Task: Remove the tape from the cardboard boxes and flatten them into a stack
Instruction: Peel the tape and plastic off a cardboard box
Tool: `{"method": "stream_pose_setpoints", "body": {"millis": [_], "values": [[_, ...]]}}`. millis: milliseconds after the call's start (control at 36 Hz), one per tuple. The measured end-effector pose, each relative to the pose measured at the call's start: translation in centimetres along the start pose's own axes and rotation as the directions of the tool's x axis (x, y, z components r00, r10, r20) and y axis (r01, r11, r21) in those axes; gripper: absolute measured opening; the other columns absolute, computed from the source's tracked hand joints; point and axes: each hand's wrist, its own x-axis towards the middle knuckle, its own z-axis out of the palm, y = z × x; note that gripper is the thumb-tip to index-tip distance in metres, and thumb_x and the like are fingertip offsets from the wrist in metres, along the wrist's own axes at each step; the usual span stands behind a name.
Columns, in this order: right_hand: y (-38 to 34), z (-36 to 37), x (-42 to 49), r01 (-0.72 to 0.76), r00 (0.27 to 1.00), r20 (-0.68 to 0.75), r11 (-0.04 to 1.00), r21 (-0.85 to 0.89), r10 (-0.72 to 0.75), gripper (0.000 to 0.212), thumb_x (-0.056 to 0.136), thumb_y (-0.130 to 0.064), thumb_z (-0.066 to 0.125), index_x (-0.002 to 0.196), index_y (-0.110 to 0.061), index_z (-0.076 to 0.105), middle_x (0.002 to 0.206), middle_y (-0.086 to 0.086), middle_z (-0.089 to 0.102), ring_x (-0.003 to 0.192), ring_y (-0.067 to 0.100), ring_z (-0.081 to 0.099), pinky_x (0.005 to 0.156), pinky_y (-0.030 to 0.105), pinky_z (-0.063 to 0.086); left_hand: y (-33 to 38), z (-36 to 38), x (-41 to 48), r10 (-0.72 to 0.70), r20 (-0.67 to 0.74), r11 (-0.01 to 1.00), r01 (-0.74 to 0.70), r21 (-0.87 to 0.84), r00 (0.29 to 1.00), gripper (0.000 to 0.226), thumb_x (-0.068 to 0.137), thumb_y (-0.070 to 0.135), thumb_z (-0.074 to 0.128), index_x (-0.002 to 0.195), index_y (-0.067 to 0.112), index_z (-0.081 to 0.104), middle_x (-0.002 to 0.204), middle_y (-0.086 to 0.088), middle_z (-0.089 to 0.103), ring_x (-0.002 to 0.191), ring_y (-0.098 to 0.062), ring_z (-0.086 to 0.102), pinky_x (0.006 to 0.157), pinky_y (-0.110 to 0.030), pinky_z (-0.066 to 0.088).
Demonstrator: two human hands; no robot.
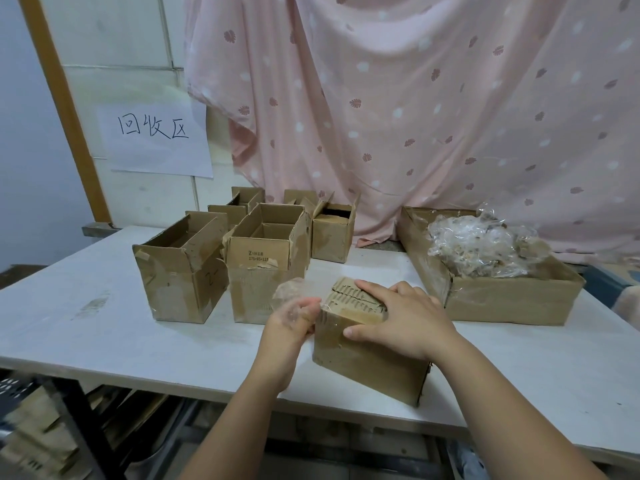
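Note:
A small closed cardboard box (pixel 363 362) lies near the front edge of the white table (pixel 104 327). Its top has torn, exposed corrugation. My right hand (pixel 398 320) rests on top of the box, fingers spread over the top and thumb against the near face. My left hand (pixel 294 320) is at the box's left end and pinches a strip of clear tape (pixel 289 292) that curls upward from the box.
Several open cardboard boxes (pixel 180 268) stand at the back left of the table, one marked with print (pixel 266 258). A wide shallow carton (pixel 498 292) at the right holds a heap of crumpled clear tape (pixel 485 244). A pink curtain hangs behind.

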Motion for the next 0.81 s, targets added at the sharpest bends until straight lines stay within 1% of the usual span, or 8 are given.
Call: {"method": "stream_pose_setpoints", "body": {"millis": [111,194,278,361,528,694,750,806], "values": [[0.0,0.0,0.1,-0.001,1.000,-0.002,1.000,0.001,0.001,0.087,0.067,-0.081,0.052,0.142,-0.058,0.014,0.137,-0.001,0.039,0.130,0.022,0.033,0.104,0.037,0.024,0.0,-1.1,-0.1,-0.037,0.033,0.995,0.034,0.099,0.999,0.059,0.061,0.057,0.076,0.100,0.015,0.064,0.111,-0.004,0.069,0.108,-0.020,0.062,0.101,-0.046,0.045],[0.0,-0.1,0.1,0.001,1.000,0.015,1.000,-0.001,-0.001,0.087,0.067,-0.081,0.051,0.142,-0.058,0.013,0.138,0.000,0.038,0.131,0.022,0.032,0.105,0.037,0.023,-0.4,-1.5,-0.5,-0.103,-0.015,0.984,0.100,-0.149,0.995,0.043,0.068,0.038,0.077,0.092,0.009,0.056,0.111,-0.013,0.064,0.108,-0.022,0.060,0.102,-0.043,0.045],[-0.1,-0.2,0.0,0.006,1.000,0.023,1.000,-0.007,-0.006,0.087,0.068,-0.081,0.051,0.142,-0.058,0.012,0.138,0.001,0.037,0.131,0.022,0.031,0.105,0.037,0.023,-0.8,-1.3,-0.8,-0.120,0.056,0.879,0.132,-0.458,0.991,0.038,0.077,0.021,0.061,0.105,-0.004,0.052,0.117,-0.023,0.063,0.111,-0.031,0.061,0.102,-0.044,0.045],[-0.1,-0.1,0.0,0.004,1.000,0.023,1.000,-0.009,-0.004,0.086,0.069,-0.081,0.050,0.143,-0.058,0.012,0.139,0.001,0.037,0.132,0.023,0.031,0.105,0.038,0.024,-0.9,-1.1,-0.7,-0.074,0.106,0.837,0.119,-0.533,0.992,0.042,0.084,0.017,0.054,0.118,-0.006,0.044,0.124,-0.025,0.060,0.116,-0.032,0.059,0.095,-0.038,0.051],[-0.1,-0.2,0.0,0.008,1.000,0.027,1.000,-0.016,-0.008,0.086,0.069,-0.081,0.050,0.142,-0.058,0.012,0.139,0.002,0.037,0.131,0.023,0.031,0.104,0.038,0.023,-0.5,-0.3,-1.9,-0.016,-0.110,0.892,-0.036,-0.450,0.994,0.023,0.080,0.021,0.058,0.085,0.000,0.051,0.103,-0.019,0.070,0.102,-0.028,0.067,0.092,-0.039,0.052],[0.0,-0.2,0.1,-0.003,0.999,0.045,1.000,-0.019,0.004,0.086,0.069,-0.081,0.049,0.142,-0.058,0.010,0.141,0.003,0.035,0.134,0.025,0.029,0.107,0.039,0.020,-0.2,0.7,-3.1,-0.137,-0.298,0.839,-0.050,-0.543,0.945,0.018,0.094,0.018,0.049,0.084,0.003,0.051,0.083,-0.014,0.066,0.094,-0.031,0.069,0.082,-0.040,0.056],[0.0,-0.1,0.2,-0.010,0.999,0.042,1.000,-0.022,0.011,0.086,0.069,-0.082,0.049,0.142,-0.058,0.010,0.141,0.004,0.035,0.134,0.025,0.028,0.107,0.040,0.020,0.1,0.4,-3.0,-0.186,-0.306,0.794,-0.041,-0.606,0.934,0.023,0.096,0.025,0.045,0.105,0.004,0.050,0.091,-0.011,0.060,0.095,-0.031,0.066,0.079,-0.039,0.054],[0.0,0.0,0.1,-0.009,0.999,0.042,1.000,-0.026,0.011,0.086,0.069,-0.082,0.049,0.142,-0.058,0.011,0.141,0.004,0.035,0.133,0.025,0.028,0.107,0.040,0.020,0.2,-0.3,-2.6,-0.170,-0.281,0.826,-0.019,-0.563,0.944,0.053,0.088,0.038,0.050,0.131,0.010,0.038,0.110,-0.009,0.053,0.089,-0.023,0.066,0.072,-0.033,0.056]]}}
